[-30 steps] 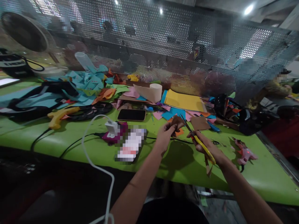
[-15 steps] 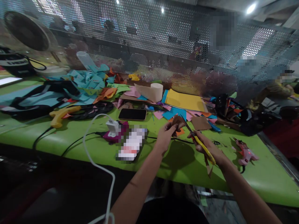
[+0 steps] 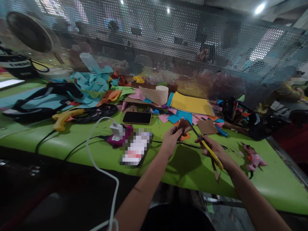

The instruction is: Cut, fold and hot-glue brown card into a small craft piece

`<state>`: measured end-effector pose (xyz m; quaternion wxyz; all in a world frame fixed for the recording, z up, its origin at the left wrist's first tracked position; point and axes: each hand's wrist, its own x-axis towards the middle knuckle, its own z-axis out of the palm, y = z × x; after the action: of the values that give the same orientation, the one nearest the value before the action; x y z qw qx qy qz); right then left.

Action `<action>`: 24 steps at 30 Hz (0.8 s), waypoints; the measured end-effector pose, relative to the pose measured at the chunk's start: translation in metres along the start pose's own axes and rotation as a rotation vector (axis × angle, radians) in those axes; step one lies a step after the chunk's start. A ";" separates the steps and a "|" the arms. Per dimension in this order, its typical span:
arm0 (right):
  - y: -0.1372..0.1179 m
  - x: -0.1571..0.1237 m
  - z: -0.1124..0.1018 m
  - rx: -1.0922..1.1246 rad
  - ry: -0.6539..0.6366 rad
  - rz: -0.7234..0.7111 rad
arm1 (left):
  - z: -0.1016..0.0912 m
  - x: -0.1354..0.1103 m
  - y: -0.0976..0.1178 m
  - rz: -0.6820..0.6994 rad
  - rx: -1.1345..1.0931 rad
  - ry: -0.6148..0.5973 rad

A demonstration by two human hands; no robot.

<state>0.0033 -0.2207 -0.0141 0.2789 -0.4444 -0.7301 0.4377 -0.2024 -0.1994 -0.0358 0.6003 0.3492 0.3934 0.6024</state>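
My left hand [image 3: 171, 138] pinches a small brown paper piece [image 3: 183, 126] above the green table [image 3: 72, 141]. My right hand [image 3: 213, 149] grips yellow-handled scissors [image 3: 206, 148], whose blades reach up to the brown paper. A thin brown strip [image 3: 215, 170] hangs below my right hand. Both hands hover over the table's near middle, close together.
A dark phone [image 3: 137, 117] lies just beyond my left hand, a white charger [image 3: 116, 130] and cable to its left. A yellow glue gun [image 3: 63, 118] sits at left, a pink glue gun [image 3: 254, 158] at right. Coloured paper scraps, a yellow sheet [image 3: 190, 104] and a perforated metal screen lie behind.
The hands and scissors have hardly shifted; the scissor blades sit slightly further into the brown paper. The view has drifted a little.
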 end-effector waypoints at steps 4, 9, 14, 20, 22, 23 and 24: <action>-0.004 0.000 -0.003 -0.006 0.008 0.014 | 0.000 0.001 0.000 0.001 0.005 -0.006; -0.001 -0.002 -0.009 -0.052 0.016 0.045 | -0.001 0.002 0.000 -0.007 0.011 -0.034; 0.005 -0.005 -0.014 -0.030 0.014 0.086 | -0.001 0.000 0.002 -0.042 -0.014 -0.071; 0.010 -0.008 -0.022 -0.088 0.017 0.094 | -0.005 0.002 -0.003 -0.071 0.006 -0.117; 0.011 -0.010 -0.025 -0.138 0.006 0.073 | -0.007 0.004 -0.007 -0.078 0.001 -0.138; 0.011 -0.011 -0.026 -0.180 0.001 0.059 | -0.008 0.005 -0.009 -0.087 -0.002 -0.149; 0.010 -0.013 -0.028 -0.229 -0.002 0.046 | -0.009 0.006 -0.010 -0.095 -0.003 -0.160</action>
<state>0.0350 -0.2189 -0.0101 0.2156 -0.4896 -0.7652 0.3581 -0.2061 -0.1944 -0.0489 0.6583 0.3765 0.3594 0.5439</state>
